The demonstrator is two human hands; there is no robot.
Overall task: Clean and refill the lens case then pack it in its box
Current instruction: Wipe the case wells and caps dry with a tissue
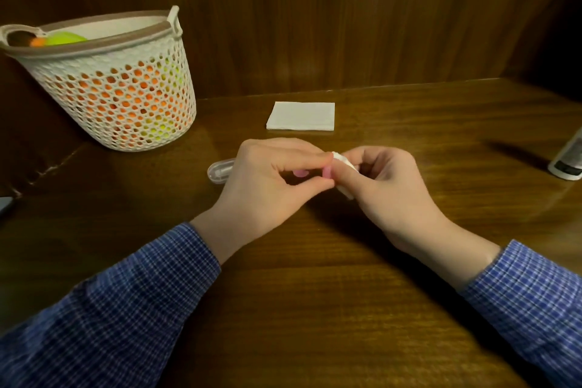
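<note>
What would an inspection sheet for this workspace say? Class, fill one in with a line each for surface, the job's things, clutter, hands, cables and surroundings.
Surface: dark wooden table, glossy, grain visible.
Job's things: pink lens case held between both hands; wad of white tissue against it; folded white tissue lying flat behind the hands; clear oblong container partly hidden by the left hand; white bottle at the right edge.
Clutter: white perforated basket at the left, orange and yellow-green items inside; dark object at the left edge, unidentifiable.
Hands: left hand pinches the lens case; right hand grips the tissue wad.
Cables: nothing seen.
Surroundings: dark wooden panel wall behind the table.
</note>
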